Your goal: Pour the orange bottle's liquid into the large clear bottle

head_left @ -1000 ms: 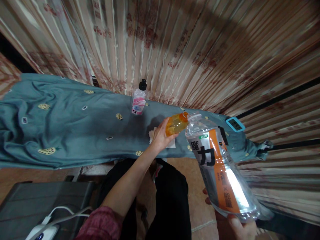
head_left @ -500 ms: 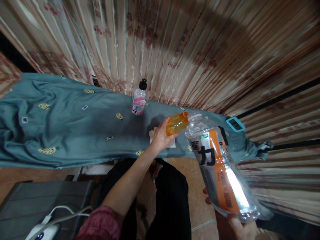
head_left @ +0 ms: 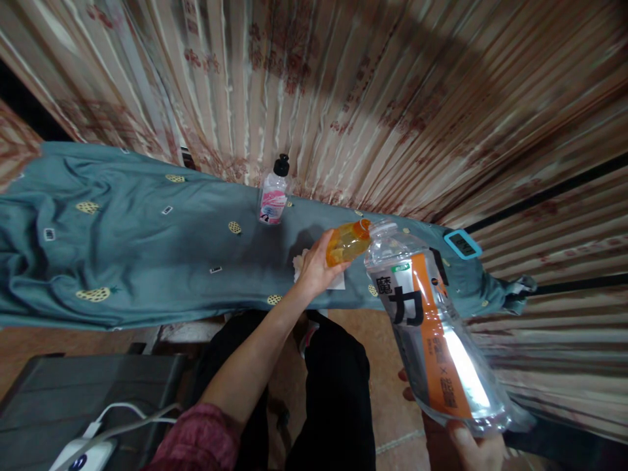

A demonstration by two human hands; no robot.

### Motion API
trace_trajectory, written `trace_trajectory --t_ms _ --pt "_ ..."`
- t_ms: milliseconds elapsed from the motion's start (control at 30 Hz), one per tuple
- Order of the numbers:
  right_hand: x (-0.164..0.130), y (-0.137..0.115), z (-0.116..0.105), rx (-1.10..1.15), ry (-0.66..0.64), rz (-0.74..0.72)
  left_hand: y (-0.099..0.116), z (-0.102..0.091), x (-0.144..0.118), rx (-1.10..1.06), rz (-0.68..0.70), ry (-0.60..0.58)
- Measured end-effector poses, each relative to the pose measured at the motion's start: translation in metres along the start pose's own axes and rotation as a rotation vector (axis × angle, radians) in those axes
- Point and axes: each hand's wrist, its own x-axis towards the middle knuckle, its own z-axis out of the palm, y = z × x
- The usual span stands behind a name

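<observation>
The left hand (head_left: 314,268) sits just right of the frame's centre, its fingers curled around a small orange bottle (head_left: 347,242), with the thumb on the near side and the other fingers wrapped behind it. The bottle is tipped over toward the right, so that its orange neck points at the mouth of the big bottle beside it; the two openings are touching or nearly so, and which one cannot be told. The left forearm runs up from the lower left of the frame, bare from the wrist down to a reddish sleeve (head_left: 196,441) near the bottom edge.

The right hand (head_left: 478,448) is at the lower right corner, mostly cut off by the frame. Its fingers close around the base of a large clear bottle (head_left: 432,327) with an orange-and-white label bearing black characters. Fingertips show on the left side of the bottle's lower part. This bottle leans up and to the left, its open mouth just right of centre.

Under the left hand a white tissue (head_left: 338,282) lies on a teal cloth (head_left: 147,261) printed with pineapples. Farther back on the cloth, near a striped curtain (head_left: 343,98), a small pink-labelled bottle (head_left: 273,199) with a black cap stands upright. A blue-rimmed device (head_left: 462,244) lies at the cloth's right end.
</observation>
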Motion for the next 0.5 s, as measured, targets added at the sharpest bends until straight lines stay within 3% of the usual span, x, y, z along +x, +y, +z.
trace_trajectory --t_ms 100,500 --pt "-0.0027 -0.0070 0.0068 0.058 0.068 0.095 0.0014 -0.0004 -0.0004 -0.006 -0.008 -0.001" --pt "0.0002 -0.0067 0.0087 0.063 0.098 0.107 0.0014 -0.0006 -0.0002 0.015 -0.007 0.002"
